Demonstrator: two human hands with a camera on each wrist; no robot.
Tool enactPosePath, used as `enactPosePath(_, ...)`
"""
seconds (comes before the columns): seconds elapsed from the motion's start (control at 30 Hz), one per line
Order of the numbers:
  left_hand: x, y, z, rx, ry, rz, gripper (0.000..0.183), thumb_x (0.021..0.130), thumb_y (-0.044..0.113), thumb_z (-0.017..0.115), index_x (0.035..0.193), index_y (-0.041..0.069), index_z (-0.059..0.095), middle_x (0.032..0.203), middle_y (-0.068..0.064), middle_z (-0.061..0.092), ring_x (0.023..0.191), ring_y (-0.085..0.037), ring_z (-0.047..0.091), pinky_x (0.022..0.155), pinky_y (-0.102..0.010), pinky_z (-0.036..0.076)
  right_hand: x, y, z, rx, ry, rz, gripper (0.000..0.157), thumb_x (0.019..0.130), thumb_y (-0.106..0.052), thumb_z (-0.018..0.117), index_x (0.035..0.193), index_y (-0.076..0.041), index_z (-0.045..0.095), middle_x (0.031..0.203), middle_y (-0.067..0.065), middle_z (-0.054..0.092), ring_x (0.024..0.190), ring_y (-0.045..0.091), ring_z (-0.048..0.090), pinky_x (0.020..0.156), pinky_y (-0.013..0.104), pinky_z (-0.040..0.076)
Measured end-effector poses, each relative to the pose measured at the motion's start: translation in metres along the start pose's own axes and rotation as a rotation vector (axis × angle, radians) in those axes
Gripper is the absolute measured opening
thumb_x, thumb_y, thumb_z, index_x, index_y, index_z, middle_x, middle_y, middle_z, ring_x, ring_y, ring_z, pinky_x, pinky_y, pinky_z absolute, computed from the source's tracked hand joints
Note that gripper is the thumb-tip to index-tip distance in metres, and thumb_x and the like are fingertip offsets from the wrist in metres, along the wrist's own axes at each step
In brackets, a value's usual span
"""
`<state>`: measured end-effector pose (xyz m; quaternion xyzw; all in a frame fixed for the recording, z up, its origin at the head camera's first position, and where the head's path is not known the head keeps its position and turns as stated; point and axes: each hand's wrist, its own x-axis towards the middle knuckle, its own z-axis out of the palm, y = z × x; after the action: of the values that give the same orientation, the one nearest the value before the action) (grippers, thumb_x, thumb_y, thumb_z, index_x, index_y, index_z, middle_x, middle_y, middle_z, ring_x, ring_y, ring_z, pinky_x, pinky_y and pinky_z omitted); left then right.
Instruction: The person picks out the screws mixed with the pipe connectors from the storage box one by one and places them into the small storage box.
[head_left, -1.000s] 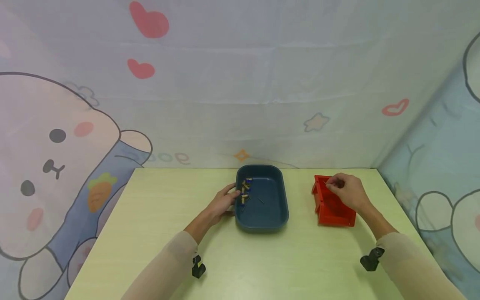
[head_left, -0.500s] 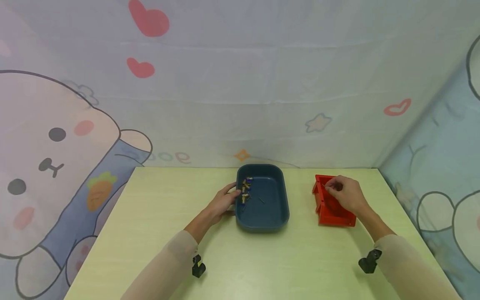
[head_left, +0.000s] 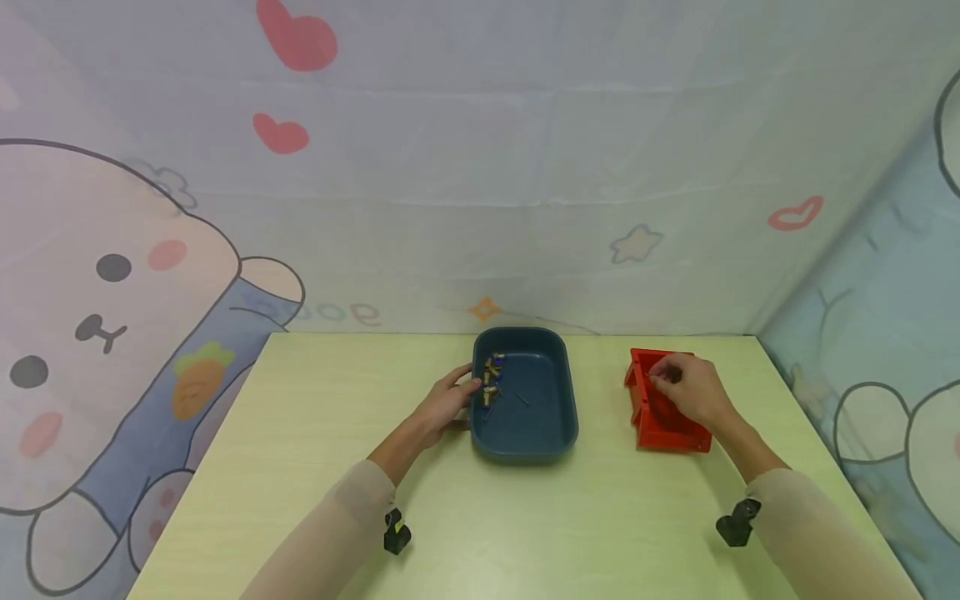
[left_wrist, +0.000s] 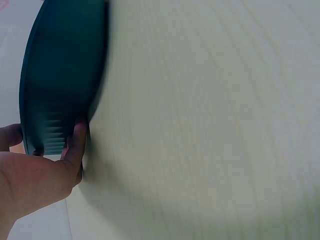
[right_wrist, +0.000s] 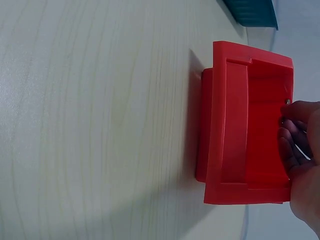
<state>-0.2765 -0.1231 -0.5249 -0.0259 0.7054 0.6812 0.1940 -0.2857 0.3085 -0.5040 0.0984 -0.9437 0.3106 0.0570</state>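
My left hand (head_left: 442,406) grips the left side of a dark blue tray (head_left: 555,442), thumb over the rim. In the left wrist view, its fingers (left_wrist: 76,145) lie against the tray's ribbed outer side. Several small brass-coloured pieces with blue parts (head_left: 489,392) lie along the tray's left side, and a thin dark pin (head_left: 522,400) rests nearer the middle. Over a red bin (head_left: 667,440), my right hand (head_left: 693,390) has thumb and forefinger pinched together. At their tips a tiny metal piece (right_wrist: 287,101) shows, mostly hidden; its kind I cannot tell.
Both containers stand on a pale wooden table (head_left: 585,525), apart from each other. A printed cloth (head_left: 480,208) hangs right behind the table's back edge. Black camera mounts (head_left: 738,522) sit at both wrists.
My right hand has shifted slightly left and down over the red bin, its fingers still pinched. The left hand and the tray hold their places.
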Motion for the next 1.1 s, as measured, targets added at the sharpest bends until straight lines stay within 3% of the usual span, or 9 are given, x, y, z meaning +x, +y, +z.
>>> enactPosePath(0.43, -0.001, 0.001, 0.000, -0.010, -0.004, -0.003, 0.058, 0.112, 0.029, 0.054, 0.166, 0.018, 0.035, 0.142, -0.023, 0.060, 0.133, -0.038, 0.061, 0.080, -0.039, 0.061, 0.002, 0.003, 0.001, 0.008, -0.005, 0.002, 0.010, 0.099, -0.006, 0.075, 0.106, 0.001, 0.074, 0.097, 0.012, 0.071, 0.091, 0.029, 0.063, 0.080, 0.037, 0.054)
enactPosePath(0.73, -0.002, 0.000, 0.001, -0.005, -0.012, 0.002, 0.059, 0.112, 0.029, 0.054, 0.166, 0.017, 0.035, 0.143, -0.023, 0.061, 0.133, -0.039, 0.060, 0.082, -0.042, 0.061, 0.005, 0.003, -0.004, 0.004, -0.059, -0.023, 0.013, 0.100, -0.008, 0.073, 0.109, 0.001, 0.073, 0.098, 0.012, 0.071, 0.091, 0.028, 0.063, 0.083, 0.043, 0.054)
enactPosePath(0.93, 0.000, 0.001, 0.001, -0.009, -0.008, 0.004, 0.059, 0.112, 0.029, 0.055, 0.166, 0.018, 0.035, 0.143, -0.023, 0.061, 0.134, -0.039, 0.060, 0.083, -0.042, 0.061, 0.009, -0.009, -0.014, 0.020, -0.073, 0.009, 0.019, 0.102, -0.011, 0.072, 0.116, 0.001, 0.072, 0.103, 0.014, 0.070, 0.095, 0.030, 0.062, 0.084, 0.041, 0.055)
enactPosePath(1.1, 0.000, 0.000, 0.000, -0.014, -0.004, -0.003, 0.059, 0.112, 0.029, 0.054, 0.166, 0.017, 0.035, 0.144, -0.024, 0.060, 0.134, -0.039, 0.060, 0.083, -0.042, 0.060, 0.015, -0.027, -0.016, 0.050, -0.053, -0.037, 0.018, 0.102, -0.013, 0.073, 0.114, 0.000, 0.073, 0.103, 0.013, 0.072, 0.095, 0.029, 0.065, 0.082, 0.036, 0.055)
